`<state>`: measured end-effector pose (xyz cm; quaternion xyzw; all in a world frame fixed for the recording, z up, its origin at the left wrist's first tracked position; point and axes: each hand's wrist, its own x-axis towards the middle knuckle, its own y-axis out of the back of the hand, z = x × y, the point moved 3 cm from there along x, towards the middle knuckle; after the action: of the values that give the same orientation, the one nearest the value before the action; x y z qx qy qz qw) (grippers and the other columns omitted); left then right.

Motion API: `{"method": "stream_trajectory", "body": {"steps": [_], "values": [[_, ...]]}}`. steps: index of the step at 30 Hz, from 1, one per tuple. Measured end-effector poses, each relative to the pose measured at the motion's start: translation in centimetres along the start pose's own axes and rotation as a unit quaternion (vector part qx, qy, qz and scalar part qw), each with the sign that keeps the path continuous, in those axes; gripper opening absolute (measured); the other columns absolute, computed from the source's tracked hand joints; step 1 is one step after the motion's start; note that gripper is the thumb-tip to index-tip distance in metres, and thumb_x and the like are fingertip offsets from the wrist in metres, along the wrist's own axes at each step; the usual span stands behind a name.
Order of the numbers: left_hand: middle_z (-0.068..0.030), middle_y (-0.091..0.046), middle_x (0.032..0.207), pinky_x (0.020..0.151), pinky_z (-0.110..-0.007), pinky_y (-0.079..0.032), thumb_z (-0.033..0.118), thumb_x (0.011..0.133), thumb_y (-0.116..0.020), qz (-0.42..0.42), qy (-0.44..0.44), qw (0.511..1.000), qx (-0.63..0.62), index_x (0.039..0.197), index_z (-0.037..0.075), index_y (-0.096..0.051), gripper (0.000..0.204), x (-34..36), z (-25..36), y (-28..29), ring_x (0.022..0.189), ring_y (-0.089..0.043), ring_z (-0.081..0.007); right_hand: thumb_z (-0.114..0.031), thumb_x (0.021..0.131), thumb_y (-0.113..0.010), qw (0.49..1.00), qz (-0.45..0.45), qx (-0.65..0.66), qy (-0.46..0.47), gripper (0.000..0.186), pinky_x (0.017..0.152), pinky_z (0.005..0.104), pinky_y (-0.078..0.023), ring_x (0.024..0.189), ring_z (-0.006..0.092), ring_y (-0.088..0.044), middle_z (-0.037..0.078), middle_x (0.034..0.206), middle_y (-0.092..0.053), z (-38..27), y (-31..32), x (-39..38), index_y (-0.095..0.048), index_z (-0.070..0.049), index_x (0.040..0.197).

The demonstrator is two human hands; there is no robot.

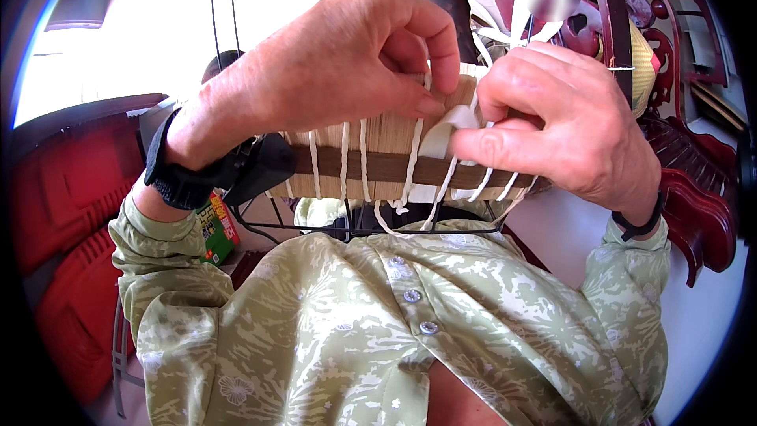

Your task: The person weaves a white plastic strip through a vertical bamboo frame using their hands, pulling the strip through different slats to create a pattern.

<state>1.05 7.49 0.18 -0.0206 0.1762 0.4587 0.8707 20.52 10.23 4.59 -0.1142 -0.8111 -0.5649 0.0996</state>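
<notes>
– Room: red furniture [87, 268], left and right. Item?
– 1 corded panel [386, 136], centre, before the shirt [331, 323]; white strip [434, 143] against it.
– Hands, 2?
– Left hand [323, 55]: curled over panel, grip unclear. Right hand [564, 122]: pinching strip.

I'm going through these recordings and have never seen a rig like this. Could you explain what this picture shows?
There is no machine here: these are one person's bare hands. The single picture comes from a wide fisheye camera worn on their head, looking down, so straight edges bend near the rim.

The person wears a green shirt. Before it is a bundle of thin pale strips, crossed by a brown band and white cords. A black wire frame runs along its near side.

The left hand bends its fingers at a cord; the right hand is at a white strip. How firmly either grips is hard to tell.
</notes>
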Motion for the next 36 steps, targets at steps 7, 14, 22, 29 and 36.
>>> {"method": "stream_trajectory", "body": {"steps": [7,14,22,29,36], "values": [[-0.0004,-0.072,0.093,0.085,-0.022,-0.054,-0.009,0.087,-0.070,0.003,0.000,1.000,-0.019,0.097,0.001,-0.065,0.015,0.5,-0.1,-0.7,0.090,-0.067,-0.0054,-0.013,0.065,-0.070,0.999,-0.036,-0.023,-0.013,0.019,0.059,0.0338,-0.045,0.071,0.0224,-0.059,0.006,0.086,-0.056,-0.1,0.6,-0.6,-0.064,-0.006,0.081],[-0.0008,-0.072,0.094,0.084,-0.023,-0.053,-0.008,0.087,-0.070,0.000,0.010,1.000,-0.016,0.100,0.000,-0.067,0.015,0.7,0.1,-1.6,0.090,-0.066,-0.0055,-0.011,0.063,-0.069,0.995,-0.045,-0.062,-0.056,0.020,0.059,0.0348,-0.047,0.072,0.0234,-0.059,0.007,0.086,-0.054,-1.6,0.1,-1.1,-0.061,-0.005,0.080],[0.0011,-0.071,0.090,0.078,-0.022,-0.051,0.001,0.082,-0.082,0.013,0.009,1.000,0.016,0.097,0.000,-0.070,0.020,-0.1,0.7,-2.0,0.085,-0.064,-0.0040,-0.008,0.067,-0.074,0.995,0.055,0.050,-0.068,0.027,0.053,0.0312,-0.044,0.069,0.0190,-0.059,0.006,0.098,-0.063,-2.0,0.1,-2.8,-0.073,-0.007,0.095],[0.0033,-0.069,0.084,0.074,-0.020,-0.049,0.002,0.085,-0.082,0.064,-0.020,0.997,0.032,0.093,0.003,-0.069,0.015,0.6,0.3,-1.8,0.082,-0.063,-0.0020,-0.012,0.069,-0.072,0.994,0.029,-0.091,-0.046,0.020,0.063,0.0299,-0.049,0.078,0.0175,-0.058,0.005,0.094,-0.057,-5.1,-2.8,-4.9,-0.068,-0.007,0.087],[0.0031,-0.071,0.084,0.074,-0.022,-0.051,0.001,0.084,-0.080,0.044,-0.051,0.997,0.048,0.092,0.003,-0.072,0.011,0.6,0.3,-2.4,0.080,-0.062,-0.0028,-0.010,0.073,-0.066,0.997,-0.021,-0.065,-0.037,0.012,0.071,0.0313,-0.049,0.084,0.0194,-0.055,0.006,0.094,-0.052,-5.6,-2.9,-4.2,-0.063,-0.002,0.080]]}}
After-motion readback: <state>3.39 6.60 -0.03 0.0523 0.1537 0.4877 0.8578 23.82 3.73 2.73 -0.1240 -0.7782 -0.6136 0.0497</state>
